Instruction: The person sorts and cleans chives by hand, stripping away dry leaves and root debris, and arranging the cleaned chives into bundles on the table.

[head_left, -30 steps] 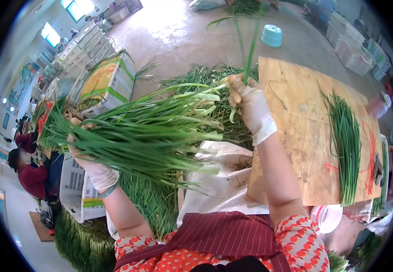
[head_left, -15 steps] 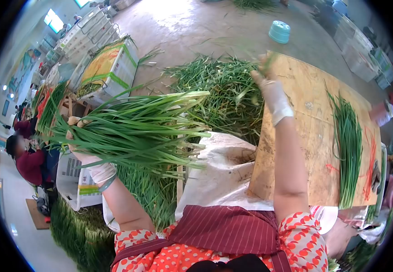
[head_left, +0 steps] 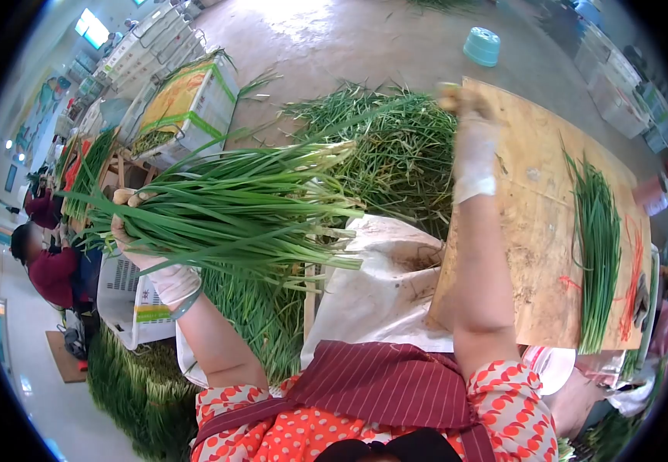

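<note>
My gloved left hand (head_left: 138, 223) is wrapped round a thick bunch of green chives (head_left: 234, 208), held in the air with the pale stem ends pointing right. Up at the far left corner of the wooden board, my gloved right hand (head_left: 469, 115) is smeared by motion. Its fingers look closed, and a thin chive leaf (head_left: 395, 106) stretches from the bunch towards them. Beyond the bunch lies a heap of loose chive leaves (head_left: 388, 146). A white cloth (head_left: 372, 285) hangs in front of my apron.
On the wooden board (head_left: 534, 254) rest a neat bundle of chives (head_left: 599, 254) and red ties (head_left: 632, 285). A white crate (head_left: 118, 296) and stacked chives (head_left: 138, 385) stand at left. A turquoise tub (head_left: 482, 46) sits on the floor. People work at far left.
My right hand has shifted slightly right at the board's far corner, and a leaf now stretches between it and the bunch. My left hand keeps hold of the chives almost in place.
</note>
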A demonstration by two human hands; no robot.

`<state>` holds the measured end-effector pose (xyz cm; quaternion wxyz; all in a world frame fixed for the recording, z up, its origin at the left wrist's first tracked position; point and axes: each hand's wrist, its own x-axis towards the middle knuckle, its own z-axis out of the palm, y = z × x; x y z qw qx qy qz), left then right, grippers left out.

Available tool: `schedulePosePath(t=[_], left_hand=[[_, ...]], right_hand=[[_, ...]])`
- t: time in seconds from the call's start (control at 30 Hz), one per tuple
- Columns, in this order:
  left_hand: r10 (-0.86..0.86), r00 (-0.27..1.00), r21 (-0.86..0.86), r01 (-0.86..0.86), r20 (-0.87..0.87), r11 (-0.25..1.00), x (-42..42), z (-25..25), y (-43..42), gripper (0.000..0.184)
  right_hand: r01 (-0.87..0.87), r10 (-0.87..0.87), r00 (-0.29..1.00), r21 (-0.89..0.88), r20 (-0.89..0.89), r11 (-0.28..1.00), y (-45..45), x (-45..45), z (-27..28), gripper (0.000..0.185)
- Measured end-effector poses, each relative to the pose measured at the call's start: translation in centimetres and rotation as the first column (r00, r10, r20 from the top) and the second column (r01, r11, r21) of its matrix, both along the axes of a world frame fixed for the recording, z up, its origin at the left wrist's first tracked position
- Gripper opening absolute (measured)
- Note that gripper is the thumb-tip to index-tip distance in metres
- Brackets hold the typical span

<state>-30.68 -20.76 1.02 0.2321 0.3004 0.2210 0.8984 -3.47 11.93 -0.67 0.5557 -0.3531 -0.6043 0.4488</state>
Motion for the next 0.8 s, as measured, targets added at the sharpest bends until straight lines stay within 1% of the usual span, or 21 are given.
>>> schedulePosePath(t=[0.03,0.07,0.1,0.13,0.17,0.2,0.23,0.27,0.33,0.37,0.4,0.43,0.47,0.53,0.57,0.6,0.67,0.73,0.77,0.8], left_hand=[[-0.018,1.0,0.032,0.018,0.011,0.999,0.3,0.2,-0.1,0.023],[-0.036,0.999,0.064,0.034,0.023,0.997,0.5,0.2,-0.2,0.022],[-0.032,0.999,0.075,0.03,0.017,0.997,0.4,0.0,-0.4,0.021],[-0.03,0.999,0.076,0.029,0.019,0.997,0.5,0.0,-0.4,0.021],[-0.008,0.999,0.075,0.005,0.038,0.997,0.6,0.0,-0.3,0.021],[0.013,0.998,0.071,-0.017,0.057,0.997,0.7,-0.1,-0.3,0.021],[0.012,0.998,0.068,-0.016,0.06,0.998,0.8,-0.1,-0.1,0.021],[0.011,0.999,0.053,-0.013,0.044,0.998,0.7,-0.1,0.1,0.02],[0.004,1.0,0.032,-0.004,0.023,0.999,0.4,0.0,0.6,0.019],[-0.018,1.0,0.031,0.018,0.001,0.999,0.2,-0.1,0.7,0.019],[-0.04,0.999,0.03,0.041,-0.02,0.999,0.2,0.0,0.8,0.021],[-0.01,1.0,0.02,0.01,0.023,1.0,1.1,0.3,1.0,0.022],[-0.008,1.0,0.018,0.007,0.024,1.0,1.0,0.2,1.0,0.022],[-0.031,0.999,0.036,0.032,-0.006,0.999,0.4,-0.1,0.9,0.022],[-0.031,1.0,0.037,0.031,-0.003,0.999,0.1,-0.4,0.7,0.022],[-0.022,1.0,0.039,0.022,0.0,0.999,-0.1,-0.7,0.6,0.021],[-0.018,1.0,0.042,0.018,0.005,0.999,-0.3,-0.9,0.3,0.022],[-0.006,0.993,0.054,0.0,0.115,0.999,-0.1,-1.1,-0.4,0.022],[-0.045,0.997,0.083,0.039,0.063,0.996,-0.4,-1.1,-0.6,0.023],[-0.043,0.997,0.084,0.038,0.064,0.996,-0.7,-1.2,-0.9,0.023]], right_hand=[[-0.004,-0.004,0.964,-0.029,-0.266,1.0,3.8,0.8,-3.2,0.024],[0.049,-0.053,0.995,-0.043,-0.088,0.998,6.1,2.1,-5.0,0.026],[0.167,-0.197,0.949,0.138,0.245,0.976,6.2,2.5,-6.8,0.029],[0.209,-0.37,0.774,0.344,0.514,0.915,4.6,2.6,-6.3,0.033],[0.055,-0.136,0.814,0.158,0.565,0.986,3.0,2.6,-5.6,0.038],[-0.103,0.107,0.815,-0.039,0.57,0.994,-0.5,1.5,-3.1,0.043],[-0.358,0.399,0.784,-0.179,0.476,0.916,-2.4,0.4,-2.8,0.045],[-0.589,0.654,0.677,-0.285,0.338,0.756,-4.3,-0.5,-2.6,0.047],[-0.767,0.827,0.528,-0.311,0.194,0.562,-8.7,-2.3,0.1,0.035],[-0.766,0.827,0.53,-0.312,0.188,0.562,-9.3,-3.4,-0.4,0.035],[-0.804,0.866,0.489,-0.33,0.107,0.495,-9.6,-4.5,-1.2,0.033],[-0.84,0.897,0.44,-0.341,0.027,0.422,-9.7,-5.0,-1.7,0.03],[-0.84,0.898,0.438,-0.343,0.026,0.42,-9.7,-5.0,-2.0,0.03],[-0.772,0.807,0.587,-0.258,0.061,0.581,-9.8,-4.7,-1.3,0.025],[-0.766,0.784,0.619,-0.246,-0.035,0.594,-9.5,-4.2,-1.3,0.024],[-0.774,0.772,0.628,-0.184,-0.1,0.606,-9.4,-3.3,0.4,0.018],[-0.631,0.634,0.772,-0.172,-0.04,0.757,-7.8,-1.8,1.1,0.016],[-0.398,0.375,0.915,-0.178,-0.148,0.9,-5.3,0.1,1.9,0.016],[-0.327,0.293,0.928,-0.13,-0.229,0.936,-3.0,1.4,1.3,0.017],[-0.25,0.212,0.926,-0.086,-0.313,0.964,-0.8,2.2,0.4,0.019]])
